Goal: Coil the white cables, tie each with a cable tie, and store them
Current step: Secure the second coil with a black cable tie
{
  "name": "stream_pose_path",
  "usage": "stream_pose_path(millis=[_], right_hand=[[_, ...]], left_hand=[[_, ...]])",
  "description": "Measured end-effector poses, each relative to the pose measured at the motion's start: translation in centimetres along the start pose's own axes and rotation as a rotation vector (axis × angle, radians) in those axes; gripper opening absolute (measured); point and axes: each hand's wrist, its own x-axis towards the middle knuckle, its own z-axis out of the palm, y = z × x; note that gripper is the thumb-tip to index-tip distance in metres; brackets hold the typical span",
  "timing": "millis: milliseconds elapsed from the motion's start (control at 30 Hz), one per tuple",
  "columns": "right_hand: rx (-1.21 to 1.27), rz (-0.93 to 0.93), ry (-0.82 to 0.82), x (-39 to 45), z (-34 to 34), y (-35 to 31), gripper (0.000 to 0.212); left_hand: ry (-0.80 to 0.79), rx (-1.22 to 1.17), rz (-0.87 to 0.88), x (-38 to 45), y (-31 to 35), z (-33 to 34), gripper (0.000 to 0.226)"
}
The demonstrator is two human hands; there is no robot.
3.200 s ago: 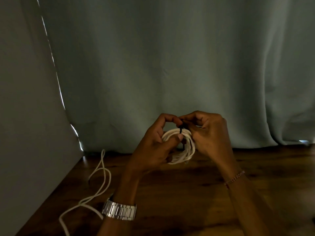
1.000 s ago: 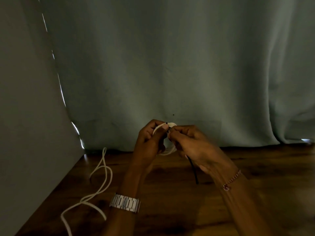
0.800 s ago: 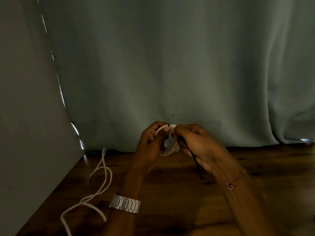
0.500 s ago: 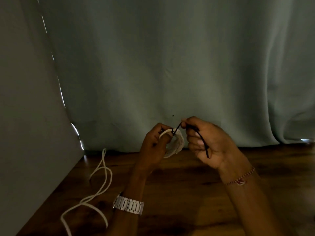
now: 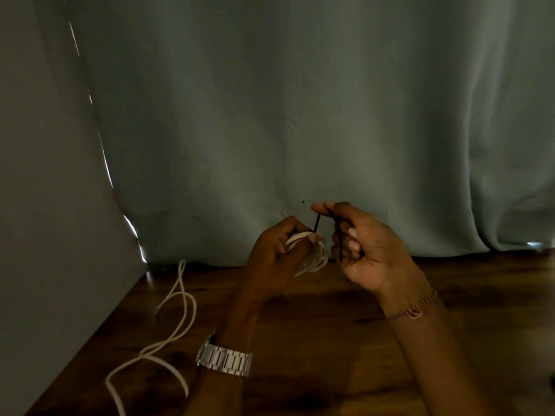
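A small coil of white cable (image 5: pixel 317 259) is held above the wooden table, gripped by my left hand (image 5: pixel 277 257) with the thumb pressing its top. A black cable tie (image 5: pixel 316 223) rises from the top of the coil. My right hand (image 5: pixel 365 247) pinches the tie's tail between thumb and forefinger just to the right, and the loose end of the tie hangs down across its curled fingers. Much of the coil is hidden behind my left hand.
A second white cable (image 5: pixel 177 322) lies loose and uncoiled on the wooden table (image 5: pixel 315 340) at the left, near a grey wall (image 5: pixel 45 235). A pale curtain (image 5: pixel 300 115) hangs along the table's far edge.
My right hand has pulled the black tie's tail up and to the right, away from the coil. The coil has turned edge-on in my left hand.
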Motion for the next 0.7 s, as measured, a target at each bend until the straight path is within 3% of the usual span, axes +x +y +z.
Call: stream_pose_path(millis=[267, 433, 567, 700], right_hand=[[-0.178, 0.004, 0.054, -0.4, 0.2, 0.0, 0.024], [-0.262, 0.007, 0.04, -0.3, 0.0, 0.2, 0.027], [-0.282, -0.008, 0.027, -0.2, 0.0, 0.2, 0.027], [-0.281, -0.034, 0.047, -0.4, 0.2, 0.1, 0.026]], left_hand=[[0.008, -0.051, 0.004, 0.2, 0.9, -0.4, 0.013], [-0.022, -0.135, -0.088, -0.1, 1.7, -0.2, 0.015], [-0.063, -0.093, -0.095, -0.1, 1.7, -0.5, 0.028], [-0.108, 0.016, -0.084, 0.1, 1.2, -0.4, 0.022]])
